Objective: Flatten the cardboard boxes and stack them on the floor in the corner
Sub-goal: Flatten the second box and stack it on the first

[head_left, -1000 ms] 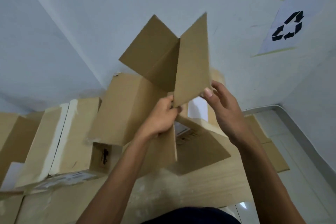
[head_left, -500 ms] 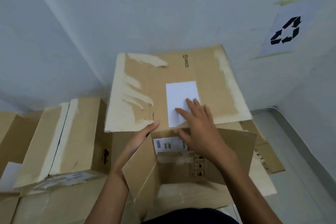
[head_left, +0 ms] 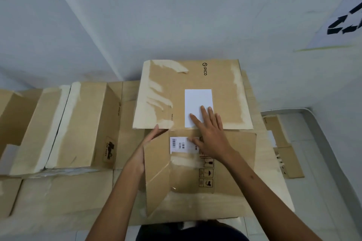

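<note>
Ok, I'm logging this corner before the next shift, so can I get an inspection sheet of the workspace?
Surface: tiled floor, mostly under flat cardboard.
Job's things: PICO box lying flat, one flap raised; another box to its left, unflattened.
Clutter: cardboard strip on the floor at right.
Grips: right grip pressing flat on the PICO box; left grip straight-fingered against the flap.
Cables: nothing seen.
Surroundings: white walls meeting in a corner; recycling sign.
</note>
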